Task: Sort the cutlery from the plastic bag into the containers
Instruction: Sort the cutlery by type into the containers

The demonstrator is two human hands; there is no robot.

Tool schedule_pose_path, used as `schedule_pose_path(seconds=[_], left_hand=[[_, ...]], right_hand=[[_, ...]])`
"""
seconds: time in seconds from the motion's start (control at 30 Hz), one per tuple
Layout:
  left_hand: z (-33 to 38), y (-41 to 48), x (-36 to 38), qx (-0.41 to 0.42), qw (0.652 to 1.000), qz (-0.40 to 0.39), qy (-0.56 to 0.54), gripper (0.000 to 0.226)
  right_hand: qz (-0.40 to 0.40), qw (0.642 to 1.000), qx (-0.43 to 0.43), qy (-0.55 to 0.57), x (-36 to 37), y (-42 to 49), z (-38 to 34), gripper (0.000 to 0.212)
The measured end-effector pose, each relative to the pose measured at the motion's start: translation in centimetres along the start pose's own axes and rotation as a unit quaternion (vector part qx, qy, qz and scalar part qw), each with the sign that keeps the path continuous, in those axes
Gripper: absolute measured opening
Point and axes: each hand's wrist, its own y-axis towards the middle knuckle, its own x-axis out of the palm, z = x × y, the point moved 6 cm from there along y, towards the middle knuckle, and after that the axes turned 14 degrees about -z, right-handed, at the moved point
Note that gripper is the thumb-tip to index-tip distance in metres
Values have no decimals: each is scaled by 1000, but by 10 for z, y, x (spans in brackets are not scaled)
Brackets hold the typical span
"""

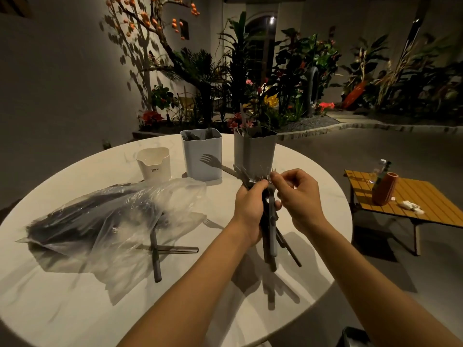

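Note:
My left hand (248, 209) grips a bundle of grey forks (270, 236) upright above the round white table (75, 309), tines up. My right hand (298, 194) pinches the tines of one fork at the top of the bundle. One fork (213, 162) sticks out to the left toward the containers. A clear plastic bag (105, 216) holding dark cutlery lies on the left of the table. Two loose pieces (160, 251) lie crossed at its mouth. Behind stand a small white container (154, 164), a pale blue container (201, 154) with cutlery in it, and a grey container (254, 149) with cutlery.
A low wooden side table (413, 204) at the right carries an orange cylinder (383, 189), a bottle and crumpled tissue. A planted bed with a stone border runs behind the round table. A dark object sits at the bottom right on the floor.

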Motion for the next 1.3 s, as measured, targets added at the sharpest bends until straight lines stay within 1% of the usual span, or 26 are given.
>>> schedule_pose_path(seconds=[0.07,0.13,0.2,0.27,0.33,0.4,0.5,0.67,0.77,0.83,0.9,1.07,1.17,1.3], left_hand=[[6,2,-13,-4,1000,11,1,32],[13,4,-27,0,1000,23,3,32],[22,5,-44,9,999,37,8,33],[34,5,-60,22,999,49,7,32],[47,5,-76,40,998,51,-3,25],[60,5,-92,57,997,50,-7,22],[76,6,-115,78,995,60,2,27],[103,10,-160,99,990,101,25,22],[115,13,-189,112,983,136,51,15],[120,15,-206,120,978,155,78,10],[122,18,-223,122,972,168,112,8],[119,23,-260,96,958,195,186,13],[114,26,-281,86,952,208,208,18],[109,29,-300,91,956,203,191,19]], right_hand=[[0,1000,1,-11,13,6,-3,23],[-24,1000,5,7,29,11,-6,22],[-80,993,22,83,47,15,-10,17],[-145,972,45,182,63,14,-18,11],[-176,954,58,237,75,16,-26,14],[-187,955,56,225,86,22,-32,20],[-196,957,45,209,103,33,-39,26],[-187,961,25,203,128,61,-48,20],[-185,961,16,206,144,80,-51,23],[-189,966,4,179,158,94,-54,26],[-193,974,-13,118,176,109,-58,27],[-205,977,-30,-41,228,149,-59,29],[-209,967,-52,-139,254,167,-61,29],[-249,934,-45,-254,292,185,-51,29]])
